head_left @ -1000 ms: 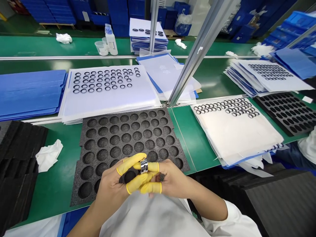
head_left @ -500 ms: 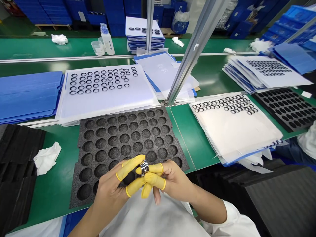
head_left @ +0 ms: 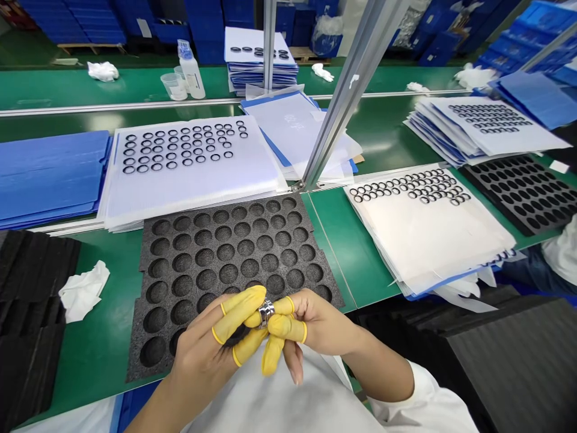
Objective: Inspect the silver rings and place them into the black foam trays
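Shiny ring (head_left: 266, 313) in two hands
Left hand (head_left: 210, 340) and right hand (head_left: 315, 322) pinch it, grip closed, near the black foam tray (head_left: 216, 266).

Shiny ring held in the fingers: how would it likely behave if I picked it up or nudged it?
The shiny ring looks metallic, so it is probably stiff rather than floppy. Its gleaming, smooth-looking outside could be slippery. Being round, it may roll if stood on edge.

We can't see the whole metal piece (head_left: 266, 314): yellow finger cots (head_left: 238, 314) cover part. Left edge crops blue sheets (head_left: 49, 174).
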### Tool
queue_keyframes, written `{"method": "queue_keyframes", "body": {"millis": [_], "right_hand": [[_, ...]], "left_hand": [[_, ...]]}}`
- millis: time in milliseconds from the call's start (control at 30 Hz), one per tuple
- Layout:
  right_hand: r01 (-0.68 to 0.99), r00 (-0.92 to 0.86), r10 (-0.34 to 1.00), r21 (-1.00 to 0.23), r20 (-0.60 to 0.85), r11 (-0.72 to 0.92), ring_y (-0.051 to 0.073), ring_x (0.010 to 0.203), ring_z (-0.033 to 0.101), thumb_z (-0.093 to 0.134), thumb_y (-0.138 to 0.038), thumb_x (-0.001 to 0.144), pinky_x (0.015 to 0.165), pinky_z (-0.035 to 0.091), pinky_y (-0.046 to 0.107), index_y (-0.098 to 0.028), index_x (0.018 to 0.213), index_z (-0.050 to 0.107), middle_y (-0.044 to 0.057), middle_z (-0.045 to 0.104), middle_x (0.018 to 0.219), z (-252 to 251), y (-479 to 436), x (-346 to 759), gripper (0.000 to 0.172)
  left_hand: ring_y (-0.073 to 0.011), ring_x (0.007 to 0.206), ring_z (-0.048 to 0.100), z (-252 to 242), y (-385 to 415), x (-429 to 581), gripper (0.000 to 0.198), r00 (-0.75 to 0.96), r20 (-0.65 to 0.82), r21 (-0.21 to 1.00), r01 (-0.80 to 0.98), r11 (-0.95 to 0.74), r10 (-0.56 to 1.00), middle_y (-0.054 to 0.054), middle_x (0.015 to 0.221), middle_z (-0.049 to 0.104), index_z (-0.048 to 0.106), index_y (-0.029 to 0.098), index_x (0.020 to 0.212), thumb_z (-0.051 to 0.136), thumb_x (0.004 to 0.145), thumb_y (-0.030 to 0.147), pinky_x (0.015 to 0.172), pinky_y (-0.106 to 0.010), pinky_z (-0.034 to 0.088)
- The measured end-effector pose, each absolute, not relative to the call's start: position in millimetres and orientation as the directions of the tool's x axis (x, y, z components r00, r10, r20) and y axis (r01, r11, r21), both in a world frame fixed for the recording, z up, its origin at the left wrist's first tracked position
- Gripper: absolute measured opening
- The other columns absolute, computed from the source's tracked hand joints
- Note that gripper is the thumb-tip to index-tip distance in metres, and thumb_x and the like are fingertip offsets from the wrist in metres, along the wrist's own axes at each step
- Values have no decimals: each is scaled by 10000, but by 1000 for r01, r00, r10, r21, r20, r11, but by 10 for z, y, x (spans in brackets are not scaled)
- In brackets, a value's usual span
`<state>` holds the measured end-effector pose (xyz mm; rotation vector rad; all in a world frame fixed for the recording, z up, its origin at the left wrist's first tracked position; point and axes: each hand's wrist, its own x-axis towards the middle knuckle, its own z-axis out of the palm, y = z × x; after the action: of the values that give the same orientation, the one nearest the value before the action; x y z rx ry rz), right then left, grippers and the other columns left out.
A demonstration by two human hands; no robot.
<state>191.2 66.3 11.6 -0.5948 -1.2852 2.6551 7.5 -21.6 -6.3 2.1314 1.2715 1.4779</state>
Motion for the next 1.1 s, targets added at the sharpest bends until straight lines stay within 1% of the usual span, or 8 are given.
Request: {"method": "queue_keyframes", "body": {"millis": [167, 300, 400, 500, 633, 700, 867, 1100], "right_hand": [[-6, -906, 343, -802, -249, -597, 13, 337, 517, 751, -524, 856, 382, 373, 106, -101, 787, 738, -12, 693, 583, 61, 640, 1883, 429], [-47, -869, 429, -823, -246, -567, 44, 452, 618, 764, -495, 851, 451, 480, 125, -124, 809, 769, 7, 732, 700, 48, 573, 1885, 373], [-57, -841, 494, -870, -223, -489, 63, 512, 657, 750, -489, 865, 520, 537, 148, -138, 836, 789, 13, 740, 729, 34, 540, 1887, 355], [-54, -828, 519, -890, -214, -453, 60, 496, 650, 743, -513, 864, 514, 525, 149, -145, 908, 804, 17, 743, 742, 25, 533, 1882, 376], [-28, -825, 498, -860, -268, -509, 56, 461, 625, 714, -578, 866, 447, 461, 136, -149, 1051, 793, 7, 719, 698, 58, 540, 1868, 473], [-17, -824, 484, -842, -294, -540, 54, 454, 616, 710, -605, 854, 428, 437, 132, -142, 1042, 791, 1, 703, 678, 82, 539, 1862, 506], [-20, -818, 492, -841, -297, -541, 52, 441, 603, 700, -634, 846, 424, 432, 133, -126, 960, 791, -5, 683, 640, 93, 525, 1864, 529], [-42, -815, 551, -930, -180, -366, 80, 492, 655, 634, -640, 899, 485, 524, 177, -145, 1096, 783, 67, 784, 845, -14, 518, 1900, 553]], "left_hand": [[-177, 1194, 642, -101, -254, 67, 660, 87, 598, 670, 492, -556, 797, -117, 1359, 664, 472, 206, 1525, 665, 916, 42, 1024, -263, 550], [-172, 1192, 653, -174, -321, 29, 680, 100, 564, 683, 500, -532, 820, -111, 1388, 650, 445, 223, 1541, 656, 918, 48, 1052, -266, 535], [-178, 1199, 655, -177, -355, -10, 685, 134, 502, 679, 551, -486, 854, -136, 1396, 637, 369, 215, 1584, 620, 957, 103, 1061, -259, 522], [-178, 1159, 676, -123, -370, -31, 646, 180, 399, 668, 615, -420, 899, -153, 1331, 658, 279, 214, 1621, 518, 1022, 178, 998, -236, 547], [-143, 905, 713, -31, -349, 2, 593, 170, 323, 684, 638, -354, 931, -92, 1084, 693, 250, 283, 1628, 437, 1065, 287, 824, -205, 591], [-128, 811, 689, -1, -326, 31, 578, 153, 319, 695, 634, -341, 935, -72, 1030, 673, 252, 316, 1625, 419, 1072, 316, 760, -197, 589], [-125, 757, 644, 14, -304, 60, 587, 152, 319, 712, 613, -343, 935, -45, 946, 637, 230, 317, 1630, 414, 1072, 321, 724, -194, 576], [-146, 775, 666, -5, -341, 5, 594, 172, 286, 759, 560, -333, 943, -63, 968, 681, 274, 282, 1622, 449, 1054, 293, 724, -211, 587]]}}
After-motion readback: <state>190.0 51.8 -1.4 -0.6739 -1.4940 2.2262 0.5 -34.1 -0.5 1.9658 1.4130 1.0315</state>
